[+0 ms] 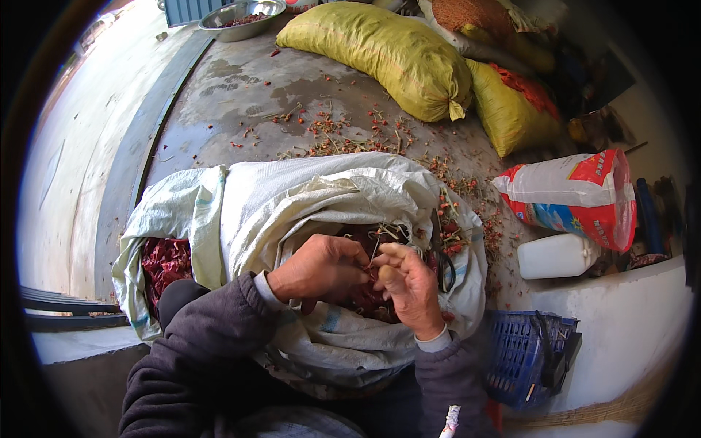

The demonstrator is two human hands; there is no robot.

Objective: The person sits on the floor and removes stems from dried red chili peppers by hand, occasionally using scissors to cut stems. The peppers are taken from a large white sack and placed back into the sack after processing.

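Note:
Both my hands are over the mouth of a white woven sack (328,320) that holds dark red dried chilies (364,301). My left hand (323,265) has its fingers curled, with a dark red chili partly showing under the palm; its fingertips are turned away from the camera. My right hand (408,284) faces it, thumb and fingers bent near a thin pale stem (374,249) between the hands. Whether that stem is pinched is unclear. Black-handled scissors (446,271) lie on the sack's right rim beside cut stems and chili bits. A second white sack (208,219) of chilies (164,268) stands at the left.
Yellow woven sacks (383,55) lie at the back. A steel bowl (241,22) of chilies is at the back left. Right of me are a red and white bag (569,194), a white plastic jug (556,256) and a blue plastic basket (526,350). Stem scraps (334,128) litter the concrete floor.

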